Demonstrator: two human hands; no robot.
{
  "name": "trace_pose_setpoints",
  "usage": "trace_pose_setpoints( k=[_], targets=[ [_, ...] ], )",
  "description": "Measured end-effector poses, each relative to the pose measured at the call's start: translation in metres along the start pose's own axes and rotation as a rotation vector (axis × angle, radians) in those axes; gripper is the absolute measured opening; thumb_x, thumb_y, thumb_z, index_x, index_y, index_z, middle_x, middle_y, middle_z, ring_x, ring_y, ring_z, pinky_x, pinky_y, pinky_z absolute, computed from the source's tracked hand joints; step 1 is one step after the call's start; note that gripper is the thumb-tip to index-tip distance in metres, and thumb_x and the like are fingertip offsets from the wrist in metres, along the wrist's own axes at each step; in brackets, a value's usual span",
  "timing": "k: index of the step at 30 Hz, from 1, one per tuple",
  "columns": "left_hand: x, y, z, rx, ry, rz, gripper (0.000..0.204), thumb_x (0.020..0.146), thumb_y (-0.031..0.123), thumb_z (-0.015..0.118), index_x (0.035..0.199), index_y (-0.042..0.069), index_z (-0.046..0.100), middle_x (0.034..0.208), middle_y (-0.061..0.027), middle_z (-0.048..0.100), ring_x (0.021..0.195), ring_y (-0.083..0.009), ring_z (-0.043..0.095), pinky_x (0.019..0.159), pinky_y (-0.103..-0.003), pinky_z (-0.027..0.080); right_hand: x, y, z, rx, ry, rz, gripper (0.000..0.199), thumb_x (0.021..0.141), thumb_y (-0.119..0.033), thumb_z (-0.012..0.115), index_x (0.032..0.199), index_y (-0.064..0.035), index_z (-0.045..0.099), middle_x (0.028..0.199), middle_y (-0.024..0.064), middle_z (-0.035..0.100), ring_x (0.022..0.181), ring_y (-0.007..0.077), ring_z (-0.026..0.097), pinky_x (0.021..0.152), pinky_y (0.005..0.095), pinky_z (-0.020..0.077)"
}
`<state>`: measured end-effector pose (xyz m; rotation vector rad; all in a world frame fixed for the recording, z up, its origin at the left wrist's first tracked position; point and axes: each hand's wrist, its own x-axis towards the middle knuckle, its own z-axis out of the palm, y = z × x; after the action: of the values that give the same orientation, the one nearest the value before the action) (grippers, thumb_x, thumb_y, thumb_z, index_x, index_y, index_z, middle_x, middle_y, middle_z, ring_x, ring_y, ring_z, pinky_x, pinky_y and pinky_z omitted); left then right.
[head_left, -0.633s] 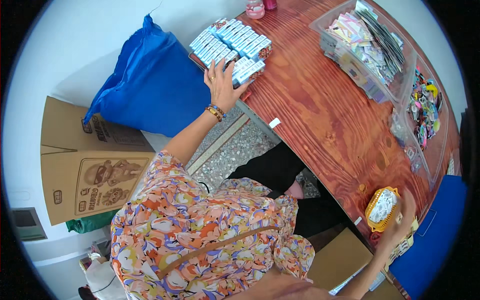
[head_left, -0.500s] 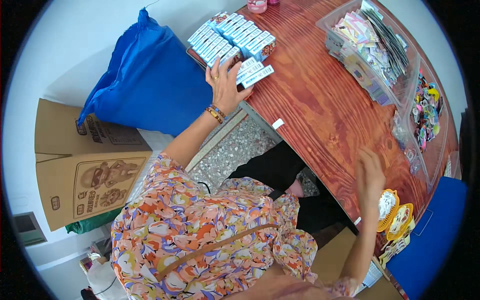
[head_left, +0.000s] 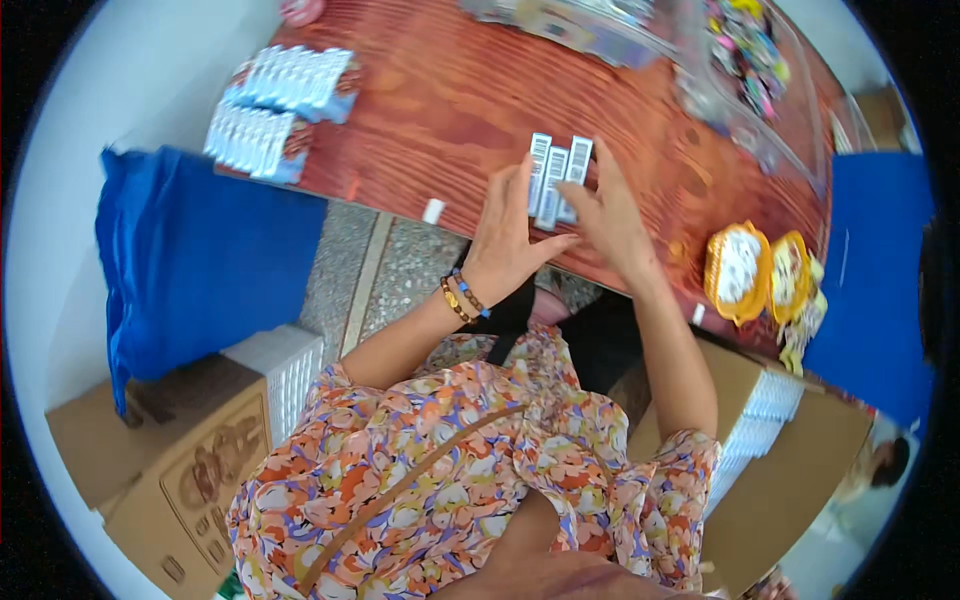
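Observation:
Three slim white-and-blue boxes (head_left: 553, 185) with barcodes on their narrow sides stand side by side at the near part of the table, the middle one sitting slightly nearer me. My left hand (head_left: 503, 235) closes on the group from the left, its fingers along the left box and its thumb below the near end. From the other side my right hand (head_left: 612, 218) grips them, fingers along the right box and thumb over the near part. Both palms hide the boxes' lower parts. Beaded bracelets circle my left wrist.
Two rows of similar boxes (head_left: 250, 140) stand at the table's left. Plastic bins (head_left: 800, 110) with cards and colourful trinkets sit at the far right. Yellow baskets (head_left: 717, 275) of small pieces lie near the right edge. A blue sack (head_left: 215, 265) and cartons (head_left: 160, 470) flank the left side.
My left hand has moved right from the box rows, bringing three boxes to the table in front of me. My right hand has come left to meet them. The view has turned rightward.

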<state>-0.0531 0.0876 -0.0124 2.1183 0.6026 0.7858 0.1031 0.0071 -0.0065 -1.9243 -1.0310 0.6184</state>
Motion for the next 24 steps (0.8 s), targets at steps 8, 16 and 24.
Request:
trace_pose_setpoints(
  k=[8, 16, 24],
  targets=[
    [-0.009, 0.006, 0.051, -0.497, -0.237, -0.206, 0.045, 0.103, 0.025, 0.052, 0.137, -0.004, 0.046, 0.126, -0.0192, 0.055, 0.116, -0.0297, 0.059, 0.096, -0.036, 0.050, -0.037, 0.001, -0.058, -0.232, 0.042, 0.214, 0.069, 0.089, -0.031, 0.070, 0.138, 0.0059, 0.040, 0.127, 0.0301, 0.052, 0.117, 0.0425, 0.053, 0.098, 0.0454, 0.0456],
    [0.019, 0.007, 0.054, -0.404, -0.311, -0.214, 0.036, 0.104, 0.025, 0.050, 0.126, -0.003, 0.055, 0.121, -0.0117, 0.060, 0.115, -0.0224, 0.059, 0.100, -0.036, 0.047, -0.051, -0.005, -0.064, -0.528, 0.066, 0.310, 0.097, 0.075, -0.029, 0.077, 0.148, 0.0048, 0.023, 0.130, 0.0269, 0.049, 0.121, 0.0428, 0.052, 0.097, 0.0488, 0.0482],
    [0.042, 0.021, 0.072, -0.829, -0.409, -0.255, 0.037, 0.107, 0.028, 0.043, 0.132, 0.000, 0.048, 0.130, -0.0108, 0.057, 0.116, -0.0201, 0.057, 0.099, -0.037, 0.046, -0.074, -0.011, -0.075, -0.280, 0.253, 0.038, 0.086, 0.073, -0.024, 0.072, 0.141, 0.0089, 0.032, 0.119, 0.0230, 0.053, 0.113, 0.0401, 0.056, 0.088, 0.0489, 0.0534]
  ],
)
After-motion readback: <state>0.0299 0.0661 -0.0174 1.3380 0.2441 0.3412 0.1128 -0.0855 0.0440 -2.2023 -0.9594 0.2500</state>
